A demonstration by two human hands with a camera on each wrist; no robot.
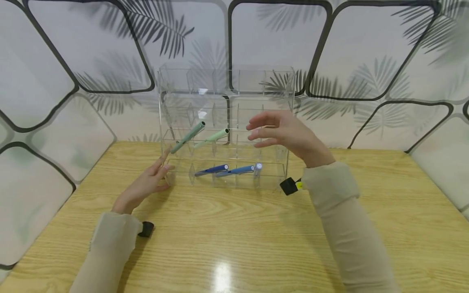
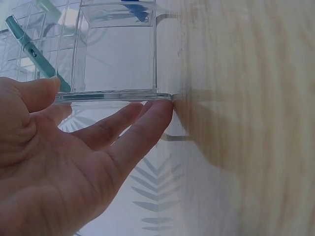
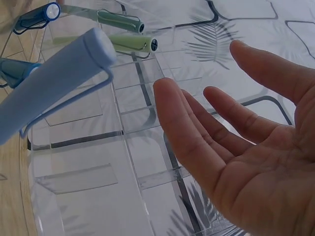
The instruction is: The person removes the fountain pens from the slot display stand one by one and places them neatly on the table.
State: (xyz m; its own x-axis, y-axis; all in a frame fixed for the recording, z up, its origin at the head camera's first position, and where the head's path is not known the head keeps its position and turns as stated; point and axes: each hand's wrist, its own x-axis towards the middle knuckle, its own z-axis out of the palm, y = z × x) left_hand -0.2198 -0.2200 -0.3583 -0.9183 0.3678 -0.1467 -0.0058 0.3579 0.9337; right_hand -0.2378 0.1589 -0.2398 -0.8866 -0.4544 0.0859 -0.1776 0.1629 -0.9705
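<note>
A clear acrylic display rack (image 1: 223, 185) with tiers of compartments stands on the table. My left hand (image 1: 148, 183) is at its lower left side, fingertips against the outer face of the side panel and thumb at the front edge. My right hand (image 1: 283, 132) hovers before the rack's right half, fingers loosely bent with nothing between them. A dark green pen (image 1: 187, 137) and a light green pen (image 1: 211, 138) lean in a middle tier. In the bottom tier are a dark blue pen (image 1: 211, 170), a blue pen (image 1: 235, 170) and a pale blue pen (image 3: 59, 83).
The wood-grain table (image 1: 190, 244) reaches forward to a patterned wall covering (image 1: 271, 36) with leaf prints behind the rack. Upper tiers of the rack show bare dividers (image 1: 213, 81). Black wrist devices (image 1: 146, 229) hang by both sleeves.
</note>
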